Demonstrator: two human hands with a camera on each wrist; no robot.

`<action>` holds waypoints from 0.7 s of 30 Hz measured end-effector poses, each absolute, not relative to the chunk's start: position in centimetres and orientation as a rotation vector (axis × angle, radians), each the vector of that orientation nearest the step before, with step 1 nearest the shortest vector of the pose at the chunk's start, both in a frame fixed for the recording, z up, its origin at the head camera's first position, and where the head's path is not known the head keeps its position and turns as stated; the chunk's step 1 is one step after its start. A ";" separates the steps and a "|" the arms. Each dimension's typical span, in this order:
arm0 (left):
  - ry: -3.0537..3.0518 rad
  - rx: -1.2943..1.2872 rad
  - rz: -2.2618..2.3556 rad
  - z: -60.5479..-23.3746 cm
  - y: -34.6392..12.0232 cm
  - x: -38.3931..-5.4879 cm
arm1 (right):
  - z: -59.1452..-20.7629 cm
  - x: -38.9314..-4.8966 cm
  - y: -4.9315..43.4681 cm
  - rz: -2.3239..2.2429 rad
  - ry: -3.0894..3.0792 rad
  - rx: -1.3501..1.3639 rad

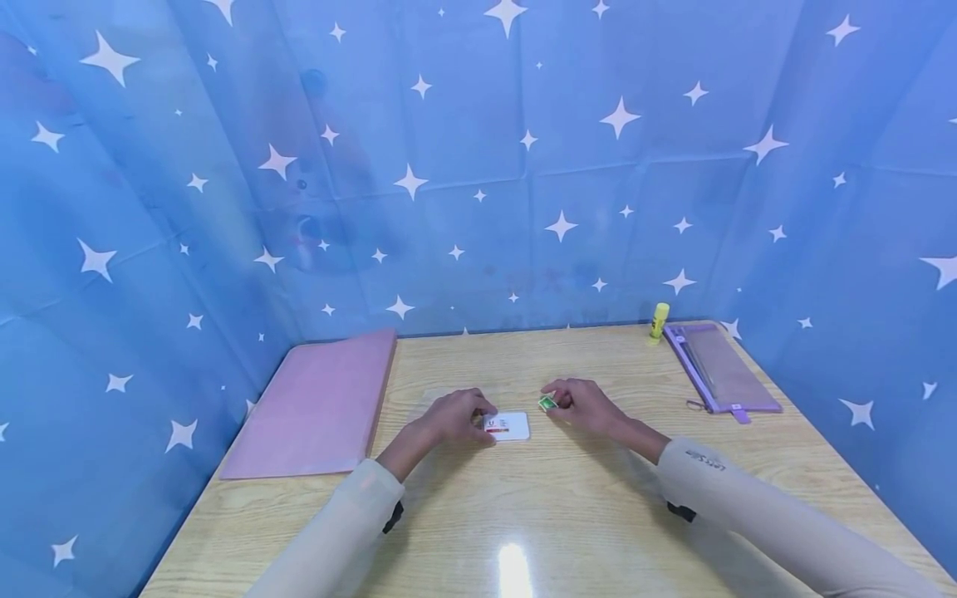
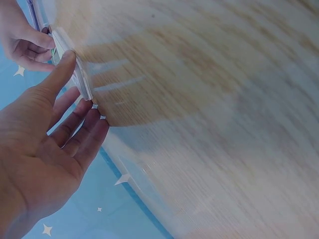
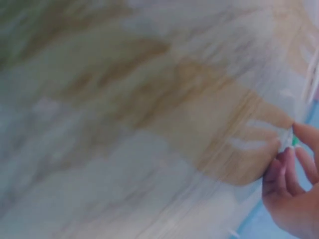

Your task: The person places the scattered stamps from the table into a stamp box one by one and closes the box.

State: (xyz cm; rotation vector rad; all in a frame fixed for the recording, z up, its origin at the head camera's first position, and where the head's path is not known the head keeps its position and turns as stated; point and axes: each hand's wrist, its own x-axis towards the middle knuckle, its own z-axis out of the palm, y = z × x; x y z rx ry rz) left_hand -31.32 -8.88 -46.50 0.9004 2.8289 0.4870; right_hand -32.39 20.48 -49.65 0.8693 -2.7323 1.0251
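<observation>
My left hand (image 1: 458, 415) holds the left end of a flat white rectangular case (image 1: 512, 426) with a dark letter and a red-yellow strip printed on it. In the left wrist view, the thumb lies over one edge of the white case (image 2: 79, 74), with the fingertips at its other edge. Just right of the case, my right hand (image 1: 586, 405) pinches a small green piece with a pale border (image 1: 548, 404) between thumb and fingers. The right wrist view shows the right hand (image 3: 294, 189) low against the tabletop, with only a sliver of green visible; the piece's exact kind is unclear.
A pink folder (image 1: 310, 407) lies on the left of the wooden table (image 1: 568, 515). At the back right stands a yellow glue stick (image 1: 659, 322), beside a purple-edged zip pouch (image 1: 725, 370). A blue star-patterned curtain (image 1: 478, 124) hangs behind the table and along its sides.
</observation>
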 end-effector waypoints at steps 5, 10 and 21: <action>2.826 0.907 0.490 -46.6 -8.9 -31.3 | -49.5 -32.4 20.5 1.066 -2.767 0.836; 2.830 0.926 0.488 -46.7 -8.9 -31.4 | -49.3 -32.4 20.4 1.090 -2.771 0.784; 2.830 0.928 0.486 -46.6 -8.9 -31.4 | -49.5 -32.6 20.5 1.099 -2.699 0.824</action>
